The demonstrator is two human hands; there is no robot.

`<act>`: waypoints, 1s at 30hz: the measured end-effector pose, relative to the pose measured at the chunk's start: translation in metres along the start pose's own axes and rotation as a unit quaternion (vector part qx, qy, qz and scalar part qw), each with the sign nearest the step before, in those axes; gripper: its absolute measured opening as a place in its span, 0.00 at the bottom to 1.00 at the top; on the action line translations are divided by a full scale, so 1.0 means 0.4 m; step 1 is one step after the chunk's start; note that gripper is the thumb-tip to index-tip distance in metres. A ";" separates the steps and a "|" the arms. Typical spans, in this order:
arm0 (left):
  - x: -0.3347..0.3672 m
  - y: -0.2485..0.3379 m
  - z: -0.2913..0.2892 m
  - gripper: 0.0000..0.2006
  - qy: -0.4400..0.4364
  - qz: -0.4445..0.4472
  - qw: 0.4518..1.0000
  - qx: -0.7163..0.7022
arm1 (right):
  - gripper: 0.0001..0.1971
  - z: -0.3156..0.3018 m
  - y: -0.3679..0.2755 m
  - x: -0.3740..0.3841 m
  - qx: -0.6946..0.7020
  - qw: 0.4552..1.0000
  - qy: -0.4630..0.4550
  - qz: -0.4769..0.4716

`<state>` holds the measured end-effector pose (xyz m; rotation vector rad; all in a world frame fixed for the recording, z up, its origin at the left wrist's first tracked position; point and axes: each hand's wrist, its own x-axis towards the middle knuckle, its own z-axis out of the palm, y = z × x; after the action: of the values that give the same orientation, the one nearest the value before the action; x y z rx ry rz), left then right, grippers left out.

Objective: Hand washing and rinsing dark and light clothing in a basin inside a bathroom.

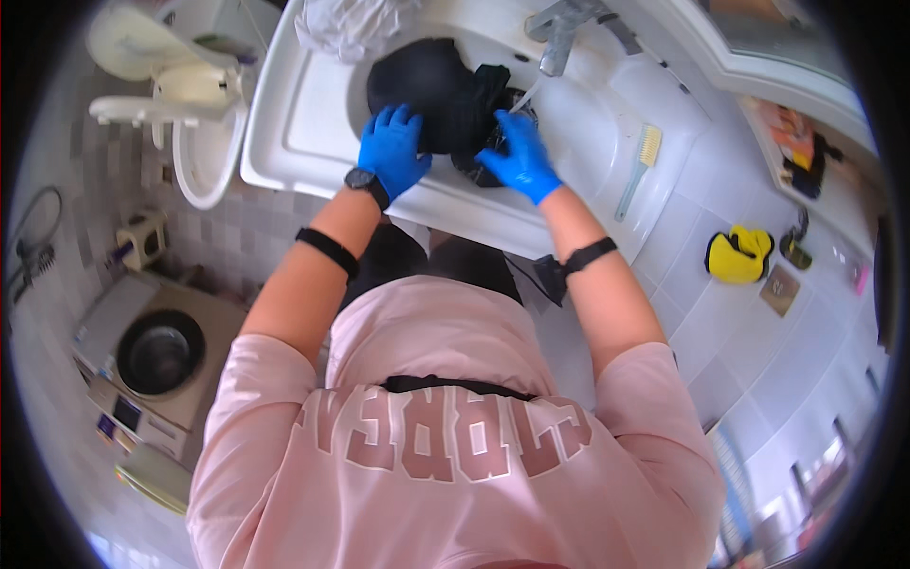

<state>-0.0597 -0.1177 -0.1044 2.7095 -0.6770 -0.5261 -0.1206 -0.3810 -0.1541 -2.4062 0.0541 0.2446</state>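
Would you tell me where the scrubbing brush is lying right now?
In the head view, the scrubbing brush lies on the white sink rim to the person's right, beyond the right hand and below the faucet.

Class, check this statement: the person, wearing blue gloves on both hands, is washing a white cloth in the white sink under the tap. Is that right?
Not quite. In the head view the cloth under the left hand and right hand is black, not white. The blue gloves, white sink and tap are as stated.

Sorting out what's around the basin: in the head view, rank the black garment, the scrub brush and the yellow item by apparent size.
1. black garment, in the sink, largest.
2. yellow item.
3. scrub brush: longer but thinner, so its order with the yellow item is unsure.
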 end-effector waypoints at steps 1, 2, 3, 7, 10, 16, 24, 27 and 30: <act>0.005 -0.012 0.025 0.38 -0.030 -0.003 0.998 0.059 | 0.38 0.004 -0.069 -0.003 -0.190 0.979 -0.064 -0.044; 0.009 -0.026 0.050 0.39 -0.057 -0.009 0.993 0.102 | 0.39 0.024 -0.092 -0.001 -0.226 0.971 -0.076 -0.029; -0.001 -0.041 0.068 0.39 -0.060 -0.024 0.993 0.096 | 0.39 0.020 -0.087 0.016 -0.225 0.969 -0.089 -0.039; -0.042 -0.077 0.055 0.38 -0.006 -0.028 0.993 0.112 | 0.27 0.022 0.101 0.125 -0.230 0.968 -0.027 -0.094; -0.086 -0.121 0.054 0.37 -0.004 -0.018 0.993 0.121 | 0.23 -0.062 0.212 0.159 0.050 0.995 -0.084 -0.002; -0.108 -0.151 0.019 0.35 -0.017 0.028 0.994 0.101 | 0.21 -0.227 0.309 0.115 -0.202 0.969 0.032 0.138; -0.127 -0.181 0.015 0.32 -0.011 0.059 0.993 0.102 | 0.33 -0.024 0.097 0.076 -0.279 0.959 0.047 -0.002; -0.102 -0.183 0.011 0.32 -0.024 0.069 0.991 0.114 | 0.39 0.025 0.119 0.170 -0.275 0.953 0.040 0.120; -0.102 -0.183 0.008 0.32 -0.039 0.084 0.987 0.130 | 0.41 0.033 0.193 0.256 -0.034 0.980 -0.081 0.178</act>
<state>-0.0661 -0.0363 -0.1229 2.8437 -1.0519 -0.5375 -0.0305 -0.4271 -0.2337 -2.4224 0.4107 0.6152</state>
